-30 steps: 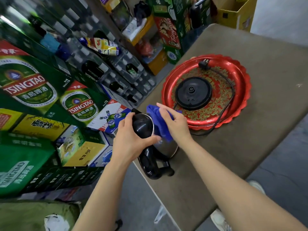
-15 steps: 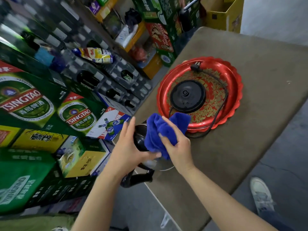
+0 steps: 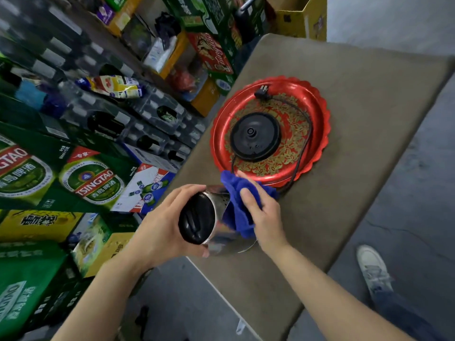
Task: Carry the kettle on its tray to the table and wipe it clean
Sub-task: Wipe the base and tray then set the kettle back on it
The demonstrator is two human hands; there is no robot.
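Observation:
A steel kettle (image 3: 216, 210) with a black lid is tilted on its side at the table's near left edge. My left hand (image 3: 162, 225) grips it around the lid end. My right hand (image 3: 263, 215) presses a blue cloth (image 3: 240, 195) against the kettle's steel side. Its handle is hidden. A red and gold scalloped tray (image 3: 317, 114) lies on the table just beyond, holding the kettle's round black base (image 3: 256, 136) and its black cord with the plug (image 3: 262, 91).
The brown table (image 3: 357, 188) ends at its left edge close to stacked green beer cartons (image 3: 91, 180) and crates of dark bottles (image 3: 147, 134). A yellow carton (image 3: 302, 16) stands past the far end. Grey floor and a white shoe (image 3: 371, 269) lie to the right.
The kettle has been turned so its black lid faces up toward me and the handle is out of sight. The blue cloth has moved from the top to the kettle's right side.

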